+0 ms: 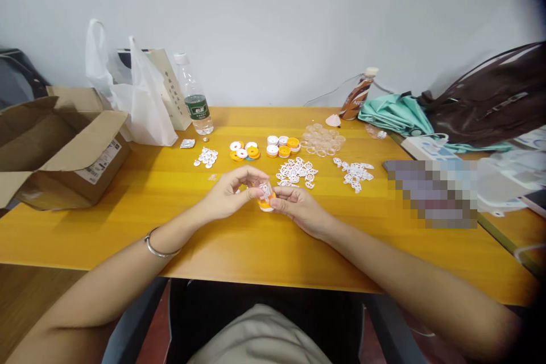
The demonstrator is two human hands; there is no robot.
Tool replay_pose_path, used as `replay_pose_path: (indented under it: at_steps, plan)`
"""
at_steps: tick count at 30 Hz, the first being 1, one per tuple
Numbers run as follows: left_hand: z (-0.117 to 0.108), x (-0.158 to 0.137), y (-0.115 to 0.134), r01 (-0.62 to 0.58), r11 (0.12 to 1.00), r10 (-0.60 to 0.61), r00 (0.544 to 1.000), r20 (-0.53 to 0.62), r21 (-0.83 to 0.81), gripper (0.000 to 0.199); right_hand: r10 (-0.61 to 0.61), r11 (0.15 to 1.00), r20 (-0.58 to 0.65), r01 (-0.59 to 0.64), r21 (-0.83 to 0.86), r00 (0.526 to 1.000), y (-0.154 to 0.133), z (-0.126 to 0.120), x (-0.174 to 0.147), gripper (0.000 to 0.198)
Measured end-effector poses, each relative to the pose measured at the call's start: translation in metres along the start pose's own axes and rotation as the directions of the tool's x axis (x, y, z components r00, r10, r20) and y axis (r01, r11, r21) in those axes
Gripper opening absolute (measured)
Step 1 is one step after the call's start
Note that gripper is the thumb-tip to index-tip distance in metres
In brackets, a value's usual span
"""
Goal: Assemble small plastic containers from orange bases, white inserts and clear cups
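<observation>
Above the table's middle, both hands hold one small round piece (267,201) with an orange-and-white base and a clear upper part with white bits in it. My left hand (234,192) grips its upper left side between thumb and fingers. From the right, my right hand (301,207) pinches its lower side with thumb and fingertips. Just beyond the hands lies a pile of white openwork pieces (296,172). Stacked orange and white discs (245,151) stand farther back, beside more round orange and white pieces (282,147). The fingers partly hide the held piece.
Clear rings or caps (323,140), white openwork parts (354,173) and small white pieces (207,157) lie around. At left are a cardboard box (98,148), a plastic bag (147,108) and a water bottle (196,99). A brown bottle (358,96), green umbrella (394,115) and dark bag (482,96) sit right.
</observation>
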State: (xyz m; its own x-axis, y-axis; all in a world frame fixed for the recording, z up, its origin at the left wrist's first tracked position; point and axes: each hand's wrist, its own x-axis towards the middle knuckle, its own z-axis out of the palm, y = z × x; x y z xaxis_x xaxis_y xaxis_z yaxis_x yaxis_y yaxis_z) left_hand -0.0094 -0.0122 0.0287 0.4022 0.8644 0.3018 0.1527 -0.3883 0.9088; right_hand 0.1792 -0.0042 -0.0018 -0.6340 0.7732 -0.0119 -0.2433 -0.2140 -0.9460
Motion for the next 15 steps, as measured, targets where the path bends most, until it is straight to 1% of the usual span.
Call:
replay_pose_path:
  at_steps: [5, 7, 10, 15]
  plan:
    - [-0.002, -0.001, 0.005, 0.015, 0.997, -0.011, 0.999, 0.052, -0.082, 0.022, 0.026, 0.998, 0.017, -0.027, 0.048, 1.000, -0.003, 0.004, -0.004, 0.028]
    - [-0.002, -0.001, 0.005, 0.018, 0.996, -0.013, 0.998, 0.055, -0.090, 0.022, 0.030, 0.998, 0.017, -0.031, 0.059, 0.999, -0.004, 0.005, -0.005, 0.028]
    - [-0.001, -0.001, 0.003, 0.013, 0.996, -0.011, 1.000, 0.018, -0.093, 0.022, 0.015, 0.999, 0.015, -0.016, 0.049, 1.000, -0.004, 0.005, -0.005, 0.028]
    - [0.004, -0.001, -0.006, 0.009, 0.990, -0.014, 0.999, -0.031, -0.143, 0.026, -0.056, 0.998, -0.020, 0.055, -0.037, 0.998, -0.001, 0.004, -0.002, 0.022]
